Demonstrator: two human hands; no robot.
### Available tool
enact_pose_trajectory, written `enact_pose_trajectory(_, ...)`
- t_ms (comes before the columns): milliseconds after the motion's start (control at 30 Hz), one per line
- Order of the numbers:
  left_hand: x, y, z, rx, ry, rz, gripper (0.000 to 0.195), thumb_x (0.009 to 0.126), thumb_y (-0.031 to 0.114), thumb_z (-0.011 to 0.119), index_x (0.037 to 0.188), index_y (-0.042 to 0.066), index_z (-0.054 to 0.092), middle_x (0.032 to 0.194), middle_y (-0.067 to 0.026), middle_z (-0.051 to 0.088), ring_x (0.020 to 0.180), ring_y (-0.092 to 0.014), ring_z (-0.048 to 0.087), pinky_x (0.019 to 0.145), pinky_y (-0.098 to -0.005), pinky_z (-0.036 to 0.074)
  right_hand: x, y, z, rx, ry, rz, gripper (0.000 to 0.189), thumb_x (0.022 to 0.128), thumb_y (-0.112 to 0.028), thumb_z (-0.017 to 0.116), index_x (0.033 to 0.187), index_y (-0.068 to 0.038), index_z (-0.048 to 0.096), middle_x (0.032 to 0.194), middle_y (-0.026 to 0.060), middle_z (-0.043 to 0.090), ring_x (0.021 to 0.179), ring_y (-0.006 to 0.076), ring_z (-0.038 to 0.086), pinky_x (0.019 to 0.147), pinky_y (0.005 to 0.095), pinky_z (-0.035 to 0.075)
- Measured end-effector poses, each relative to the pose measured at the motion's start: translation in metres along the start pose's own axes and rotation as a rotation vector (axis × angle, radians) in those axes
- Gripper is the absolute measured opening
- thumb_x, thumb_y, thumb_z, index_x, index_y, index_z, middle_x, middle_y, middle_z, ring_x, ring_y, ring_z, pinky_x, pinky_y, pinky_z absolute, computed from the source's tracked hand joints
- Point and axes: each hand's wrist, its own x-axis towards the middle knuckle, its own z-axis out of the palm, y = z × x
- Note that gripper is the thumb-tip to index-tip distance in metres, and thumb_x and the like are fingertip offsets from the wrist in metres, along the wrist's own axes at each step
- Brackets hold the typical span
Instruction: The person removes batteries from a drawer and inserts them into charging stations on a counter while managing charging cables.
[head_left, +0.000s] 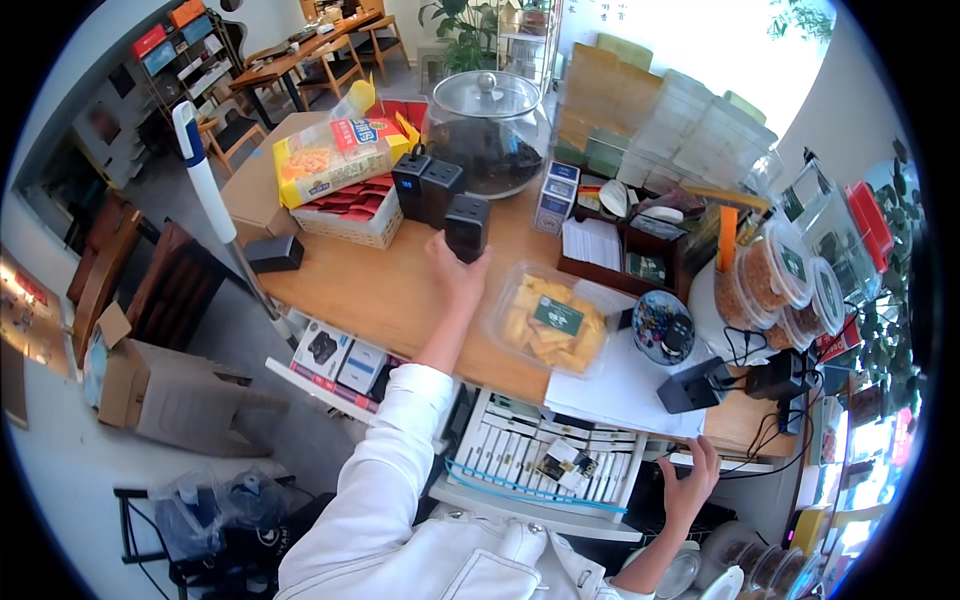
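Observation:
My left hand (457, 274) grips a black box-shaped device (468, 225), perhaps a power bank or charger, above the wooden table (360, 289). Just behind it stand two similar black devices, one (410, 184) with a small lit display and a cord loop, the other (441, 187) beside it. My right hand (691, 472), fingers apart and holding nothing, hovers at the table's front edge near a corner of the white paper (600, 397). Between the hands, a clear plastic box of yellow snacks (555, 322) sits partly on the paper. Farther left lies a dark rectangular box (274, 254).
Open drawers hold boxed goods (322, 351) and rows of small white boxes (517, 454). A glass jar (486, 139), snack bag (341, 157) and woven basket (375, 229) stand behind. Black cables trail from a charging stand (694, 386). A white pole (210, 187) rises at left.

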Motion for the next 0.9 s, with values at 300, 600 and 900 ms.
enact_pose_trajectory(300, 0.017, -0.004, 0.004, -0.062, -0.099, -0.097, 0.071, 0.064, 0.015, 0.082, 0.121, 0.004, 0.041, 0.119, -0.0195, 0.038, 0.108, -0.036, 0.046, 0.094, -0.0432, 0.039, 0.129, -0.248, 0.05, 0.499, -0.135, -0.303, 0.069, 0.069, -0.005, 0.078, 0.132, -0.005, 0.049, 0.127, 0.0139, 0.051, 0.101, 0.0255, 0.058, 0.078, 0.0314, 0.051)
enact_pose_trajectory(600, 0.029, -0.026, -0.079, -0.13, -0.592, -0.005, 0.082, 0.071, 0.011, 0.076, 0.138, -0.002, 0.03, 0.143, -0.0231, 0.033, 0.135, -0.035, 0.033, 0.11, -0.0412, 0.029, 0.229, -0.345, 0.195, 0.278, -0.353, -0.36, 0.076, 0.06, -0.029, 0.085, 0.127, -0.015, 0.051, 0.114, 0.0093, 0.058, 0.103, 0.0311, 0.06, 0.081, 0.0409, 0.049)
enact_pose_trajectory(900, 0.139, -0.043, -0.246, 0.479, -0.268, 0.491, 0.051, 0.073, -0.002, 0.06, 0.123, 0.004, 0.051, 0.127, -0.0146, 0.048, 0.126, -0.035, 0.041, 0.106, -0.045, 0.034, 0.239, -0.354, 0.201, 0.194, -0.271, -0.307, 0.073, 0.064, -0.022, 0.084, 0.126, -0.015, 0.046, 0.122, 0.0099, 0.054, 0.109, 0.0321, 0.057, 0.084, 0.0406, 0.048)
